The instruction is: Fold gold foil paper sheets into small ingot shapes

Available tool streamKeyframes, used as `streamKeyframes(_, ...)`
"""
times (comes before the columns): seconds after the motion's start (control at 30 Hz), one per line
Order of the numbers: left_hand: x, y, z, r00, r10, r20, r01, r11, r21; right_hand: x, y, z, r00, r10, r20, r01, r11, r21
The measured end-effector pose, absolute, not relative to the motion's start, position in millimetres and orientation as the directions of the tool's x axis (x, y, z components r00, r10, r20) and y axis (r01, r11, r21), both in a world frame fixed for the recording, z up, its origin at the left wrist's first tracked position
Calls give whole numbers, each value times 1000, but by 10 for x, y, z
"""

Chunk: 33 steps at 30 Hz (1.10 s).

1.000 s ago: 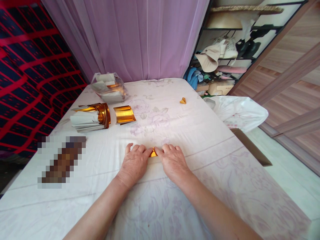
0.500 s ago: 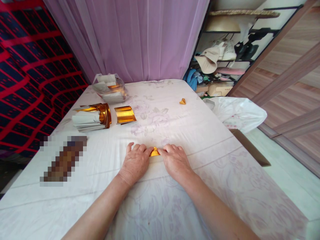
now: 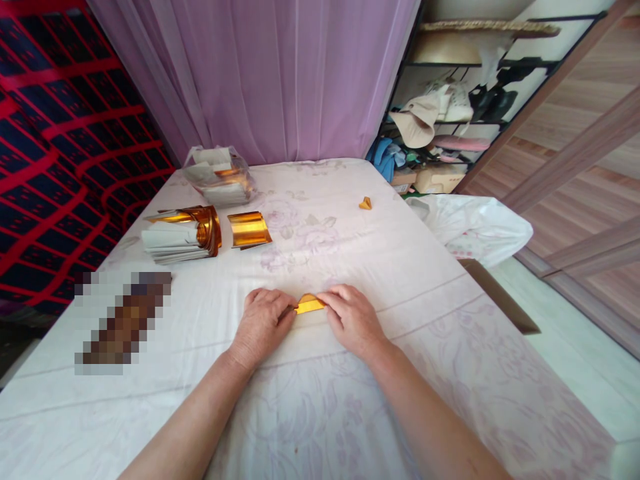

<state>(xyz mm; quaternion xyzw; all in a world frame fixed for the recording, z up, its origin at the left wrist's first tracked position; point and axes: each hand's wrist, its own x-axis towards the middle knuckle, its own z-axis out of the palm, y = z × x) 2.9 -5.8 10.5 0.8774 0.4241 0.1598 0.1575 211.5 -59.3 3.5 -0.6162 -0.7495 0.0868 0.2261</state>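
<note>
Here, one folded gold paper (image 3: 309, 305) lies flat on the bench (image 3: 400, 267), long axis running left to right. The left hand (image 3: 261, 325) pinches its left end and the right hand (image 3: 353, 319) its right end, both equally near, each grip closed on the paper. A stack of gold sheets (image 3: 183, 232) lies well beyond the paper, to the left.

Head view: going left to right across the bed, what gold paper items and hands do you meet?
stack of gold sheets → curled gold sheet → left hand → gold strip → right hand → small folded gold piece
</note>
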Motion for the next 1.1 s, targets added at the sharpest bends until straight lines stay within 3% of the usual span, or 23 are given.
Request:
streamKeyframes(0.27,40,-57,126,588,794,154,689,-592,418,1948,-596,20,-263,946,189,904,310,-294)
streamKeyframes(0.9,79,-52,151,568,812,130,715,-566,411,1883,-553,-13,16,993,115,969,13,-246)
streamKeyframes(1.1,76,-51,143,564,815,132,716,-562,413,1962,-605,-35,-56,978,201,962,107,-252)
